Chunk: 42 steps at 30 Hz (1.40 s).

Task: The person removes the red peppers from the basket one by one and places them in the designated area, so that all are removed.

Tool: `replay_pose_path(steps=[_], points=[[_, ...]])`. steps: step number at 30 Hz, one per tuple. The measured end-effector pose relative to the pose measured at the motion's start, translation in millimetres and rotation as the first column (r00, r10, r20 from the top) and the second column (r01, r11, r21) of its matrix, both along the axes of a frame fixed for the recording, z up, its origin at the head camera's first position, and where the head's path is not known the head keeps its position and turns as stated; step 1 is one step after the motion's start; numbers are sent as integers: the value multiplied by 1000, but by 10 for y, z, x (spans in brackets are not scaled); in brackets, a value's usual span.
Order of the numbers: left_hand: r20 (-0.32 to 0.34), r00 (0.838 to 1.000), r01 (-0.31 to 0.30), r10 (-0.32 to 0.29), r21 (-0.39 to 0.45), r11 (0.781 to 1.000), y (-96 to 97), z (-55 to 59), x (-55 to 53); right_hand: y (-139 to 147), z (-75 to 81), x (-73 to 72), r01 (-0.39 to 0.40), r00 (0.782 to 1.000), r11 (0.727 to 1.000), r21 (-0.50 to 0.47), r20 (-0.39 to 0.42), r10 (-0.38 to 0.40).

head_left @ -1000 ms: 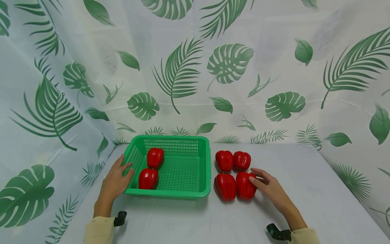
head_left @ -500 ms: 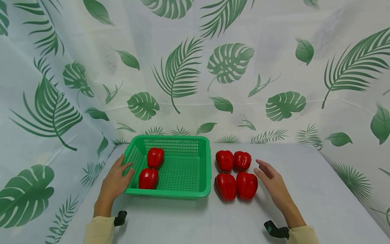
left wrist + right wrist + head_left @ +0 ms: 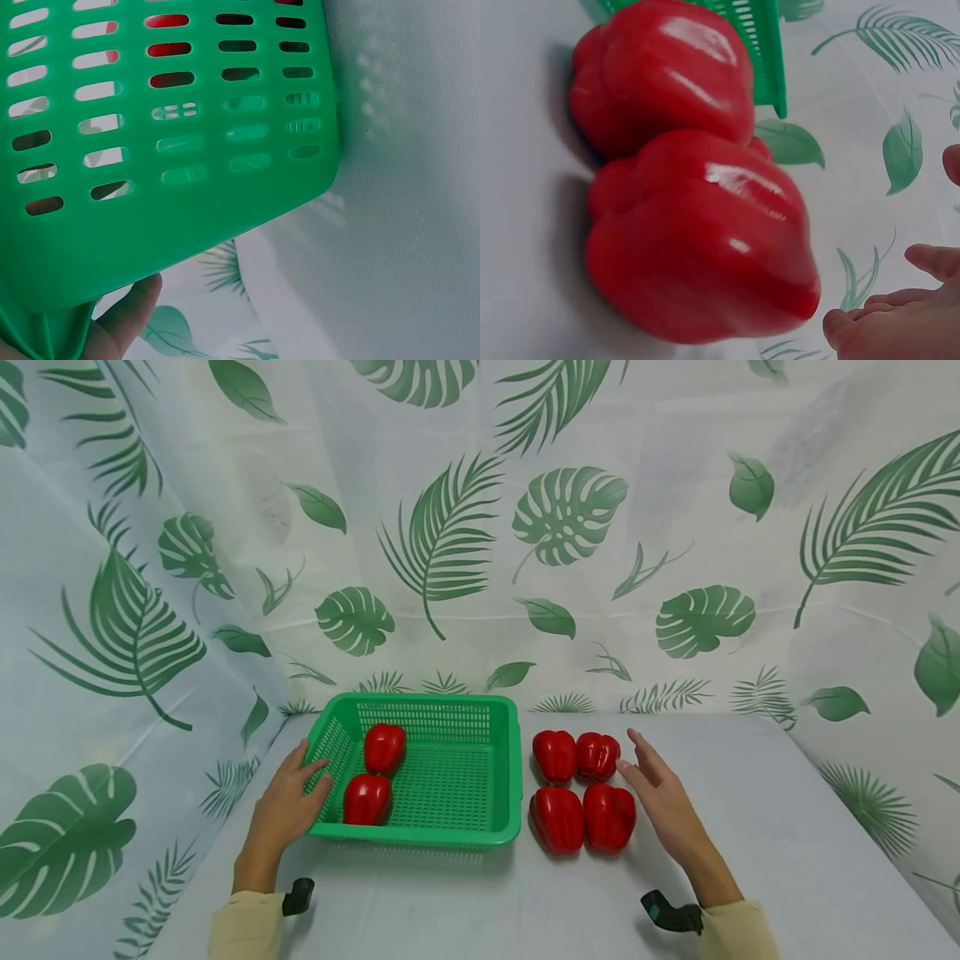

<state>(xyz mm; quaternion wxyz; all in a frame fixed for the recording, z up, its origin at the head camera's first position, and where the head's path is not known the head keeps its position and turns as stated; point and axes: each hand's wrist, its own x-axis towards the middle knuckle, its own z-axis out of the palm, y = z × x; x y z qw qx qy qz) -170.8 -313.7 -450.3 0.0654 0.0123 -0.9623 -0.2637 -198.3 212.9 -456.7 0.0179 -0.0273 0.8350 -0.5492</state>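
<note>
My left hand (image 3: 287, 806) holds the left rim of a green plastic basket (image 3: 450, 837), some fingers over the edge. In the left wrist view a finger (image 3: 135, 307) shows beyond the perforated basket wall (image 3: 187, 217). Inside the basket, along its left side, lie a back red bell pepper (image 3: 385, 748) and a front red bell pepper (image 3: 367, 799). Several more bell peppers stand right of the basket in two rows, including a back right pepper (image 3: 597, 756) and a front right pepper (image 3: 609, 818). Beside these, my right hand (image 3: 667, 802) hovers with fingers extended, holding nothing.
A white cloth (image 3: 450, 910) covers the table. Behind and to the left hangs a leaf-patterned curtain (image 3: 465, 643). The back left pepper (image 3: 555, 757) and front left pepper (image 3: 557, 820) stand close to the basket's right wall.
My right hand has left the front right pepper and moved back, away from me, to beside the back right pepper. The left hand and basket have stayed put.
</note>
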Motion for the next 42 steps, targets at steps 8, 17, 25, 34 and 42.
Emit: replay_pose_path(steps=[8,17,25,34,42], points=[[3,1000,1,-1,-4,1000,0,-1,-18,-103,138,-94,-34,999,998,-52,-17,33],[-10,1000,15,-15,-8,1000,-6,-26,-34,-296,373,-210,-143,983,971,-194,-142,116],[-16,1000,20,-20,-1,1000,-1,-27,-35,-585,523,-314,-224,974,877,-426,-133,184],[-17,1000,16,-16,-1,1000,-10,-23,-21,-849,603,-459,-259,966,827,-498,-129,225],[-29,999,16,-16,-1,1000,-6,-10,-9,-1118,695,-572,-257,965,797,-547,-105,239]])
